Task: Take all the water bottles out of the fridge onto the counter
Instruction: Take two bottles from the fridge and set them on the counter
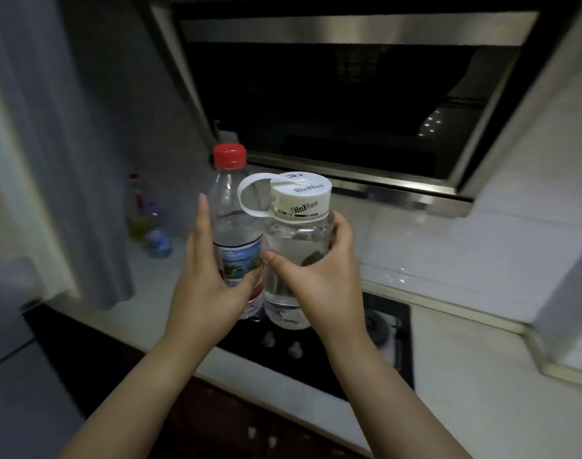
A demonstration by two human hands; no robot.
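Observation:
My left hand [206, 279] grips a clear plastic water bottle with a red cap [231, 207] and a blue-green label, held upright. My right hand [322, 279] grips a wider clear bottle with a white lid [299, 233] that has a loop handle. The two bottles touch side by side in the air above the black stove [395, 329] and the pale counter [465, 366]. The fridge is out of view.
A steel range hood [349, 94] hangs over the stove. At the back left of the counter stand small bottles, one yellowish [137, 210] and one blue [157, 236]. White tiled wall runs to the right. Stove knobs [283, 344] sit near the front edge.

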